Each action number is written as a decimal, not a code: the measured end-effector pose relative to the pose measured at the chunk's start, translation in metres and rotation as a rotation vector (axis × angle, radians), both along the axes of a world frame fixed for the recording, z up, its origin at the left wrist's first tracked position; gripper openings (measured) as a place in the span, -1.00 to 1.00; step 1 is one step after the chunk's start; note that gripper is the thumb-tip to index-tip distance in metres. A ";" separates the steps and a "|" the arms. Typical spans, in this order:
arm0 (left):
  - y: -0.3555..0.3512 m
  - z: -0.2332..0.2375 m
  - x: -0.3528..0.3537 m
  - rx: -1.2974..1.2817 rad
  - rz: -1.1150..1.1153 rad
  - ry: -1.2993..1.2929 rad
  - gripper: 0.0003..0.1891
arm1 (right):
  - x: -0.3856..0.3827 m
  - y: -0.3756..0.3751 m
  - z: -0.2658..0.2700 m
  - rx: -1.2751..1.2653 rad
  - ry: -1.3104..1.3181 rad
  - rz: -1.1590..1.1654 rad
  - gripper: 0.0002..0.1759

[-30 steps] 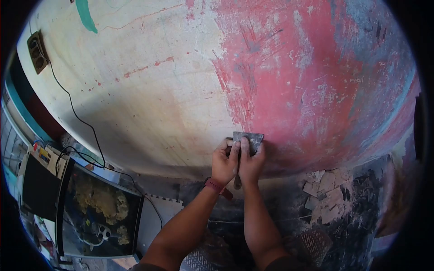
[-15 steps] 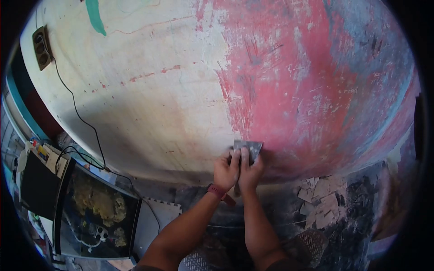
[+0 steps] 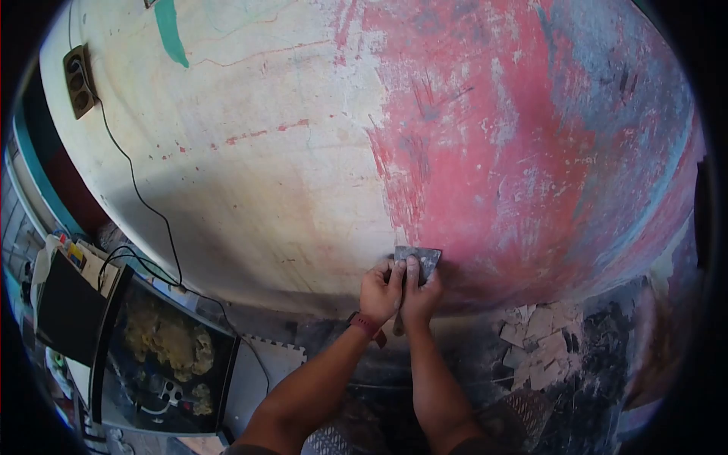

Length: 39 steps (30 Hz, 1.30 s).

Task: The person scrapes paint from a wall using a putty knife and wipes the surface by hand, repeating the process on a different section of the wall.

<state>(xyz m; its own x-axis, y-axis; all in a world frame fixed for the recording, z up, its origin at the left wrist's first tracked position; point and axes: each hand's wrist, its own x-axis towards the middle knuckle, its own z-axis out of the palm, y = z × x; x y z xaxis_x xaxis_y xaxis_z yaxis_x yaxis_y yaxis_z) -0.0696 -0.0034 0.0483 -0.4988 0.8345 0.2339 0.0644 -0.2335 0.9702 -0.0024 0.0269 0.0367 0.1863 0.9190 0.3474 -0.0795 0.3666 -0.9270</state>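
Note:
Both hands grip one paint scraper [image 3: 427, 260], its flat grey blade turned up toward the wall [image 3: 303, 174]. My left hand [image 3: 379, 290], with a dark red watch [image 3: 365, 324] at the wrist, closes on it from the left, thumb along the blade. From the other side my right hand [image 3: 422, 294] wraps round it, its thumb pressed on the blade beside the left one. The handle end [image 3: 399, 326] pokes out below, between the wrists. Around the blade, low on the wall, cream paint on the left meets scratched red paint on the right.
A power socket strip [image 3: 79, 81] is fixed at the upper left, its black cable [image 3: 135, 178] hanging down the wall. Lower left stands a dark glossy panel [image 3: 163, 349]. Paint flakes [image 3: 540, 345] lie heaped on the dark floor at the right.
Both hands and the scraper have slid slightly down the wall. The view has shifted a little; the grip is the same.

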 end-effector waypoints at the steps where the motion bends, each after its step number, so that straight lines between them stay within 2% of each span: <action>1: 0.006 0.007 -0.004 0.057 0.019 0.050 -0.74 | -0.002 0.006 0.005 0.052 0.009 -0.009 -0.70; 3: 0.007 0.024 -0.006 0.120 0.059 0.131 -0.75 | -0.002 0.010 0.026 0.105 0.007 -0.026 -0.69; 4: 0.008 0.041 -0.003 0.165 0.048 0.054 -0.74 | -0.005 0.017 0.036 0.114 0.037 0.017 -0.67; 7: 0.017 0.018 -0.001 0.173 0.085 0.069 -0.73 | -0.001 0.019 0.024 0.105 -0.022 -0.012 -0.66; 11: 0.003 0.005 0.001 0.014 -0.049 -0.041 -0.71 | -0.002 0.011 -0.010 0.063 0.009 -0.058 -0.67; 14: 0.002 0.029 0.000 0.038 -0.008 0.018 -0.71 | 0.001 0.008 0.027 0.055 0.080 0.024 -0.68; 17: 0.008 0.041 0.006 0.126 0.027 -0.033 -0.73 | 0.003 0.010 0.046 0.045 0.074 0.081 -0.68; 18: 0.008 0.028 0.007 0.110 0.062 0.054 -0.74 | 0.009 0.013 0.029 0.023 -0.077 0.035 -0.69; 20: 0.009 -0.001 0.003 0.029 0.005 0.024 -0.73 | 0.006 0.012 -0.001 0.014 -0.014 0.012 -0.69; 22: 0.004 -0.006 0.001 -0.014 -0.048 -0.008 -0.72 | 0.005 0.006 -0.008 0.017 0.003 -0.026 -0.70; 25: 0.001 0.036 0.006 0.063 0.007 0.061 -0.73 | 0.009 0.005 0.035 0.034 -0.029 -0.004 -0.71; 28: 0.012 0.025 0.003 0.162 0.046 0.037 -0.71 | 0.006 0.010 0.035 0.066 -0.023 0.021 -0.70; 32: 0.007 -0.007 0.002 0.001 -0.007 -0.003 -0.70 | 0.002 0.008 -0.007 0.037 0.031 -0.041 -0.68; 35: 0.002 0.034 0.004 0.034 0.021 0.057 -0.74 | 0.008 0.006 0.037 0.105 0.018 -0.009 -0.68; 37: 0.011 0.043 -0.001 0.153 0.000 0.001 -0.74 | 0.003 0.013 0.064 0.045 0.007 0.082 -0.67; 38: 0.014 0.050 0.000 0.234 -0.007 -0.031 -0.74 | 0.004 0.014 0.061 0.038 -0.015 0.088 -0.66; 39: 0.014 0.042 0.002 0.190 0.013 -0.014 -0.73 | 0.005 0.017 0.051 0.053 -0.027 0.054 -0.66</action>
<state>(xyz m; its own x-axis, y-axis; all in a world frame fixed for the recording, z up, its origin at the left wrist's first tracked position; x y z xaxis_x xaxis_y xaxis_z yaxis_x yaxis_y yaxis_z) -0.0671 0.0108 0.0904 -0.5138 0.7692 0.3799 0.0557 -0.4120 0.9095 0.0021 0.0437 0.0877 0.1272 0.9076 0.4001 -0.0757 0.4111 -0.9084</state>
